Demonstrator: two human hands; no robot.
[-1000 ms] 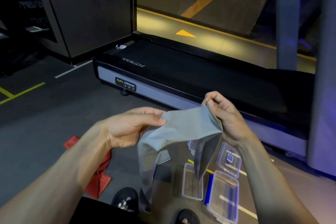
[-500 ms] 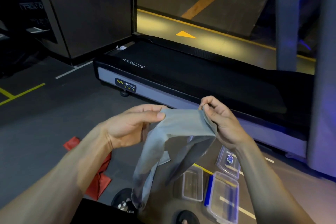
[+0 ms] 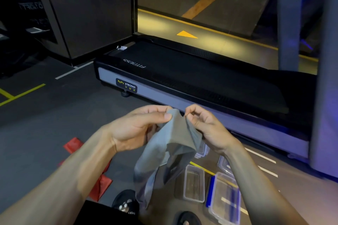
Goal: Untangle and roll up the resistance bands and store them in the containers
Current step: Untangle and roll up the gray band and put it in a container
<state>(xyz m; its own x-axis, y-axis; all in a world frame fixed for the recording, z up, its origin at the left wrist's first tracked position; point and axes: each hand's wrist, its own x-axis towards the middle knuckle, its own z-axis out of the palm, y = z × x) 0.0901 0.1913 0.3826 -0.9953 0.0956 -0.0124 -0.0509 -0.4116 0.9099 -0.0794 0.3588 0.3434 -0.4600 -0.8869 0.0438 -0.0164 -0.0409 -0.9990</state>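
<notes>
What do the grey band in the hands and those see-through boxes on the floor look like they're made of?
Grey band: probably thin matte rubber or latex; it drapes and folds limply. Clear boxes: likely hard transparent plastic, since the floor shows through their glossy walls.

Grey band (image 3: 173, 139), red band (image 3: 102, 182), clear containers (image 3: 193, 184) with perhaps a blue-edged lid (image 3: 210, 192).

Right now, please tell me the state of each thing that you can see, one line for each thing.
grey band: held up, top edge pinched, rest hanging loose, not rolled.
left hand: pinches the band's top edge.
right hand: pinches the same edge, close beside the left.
red band: lying on the floor, partly hidden by the left arm.
small container: open, on the floor, seems empty.
larger container: on the floor, blue clip on its side.
</notes>
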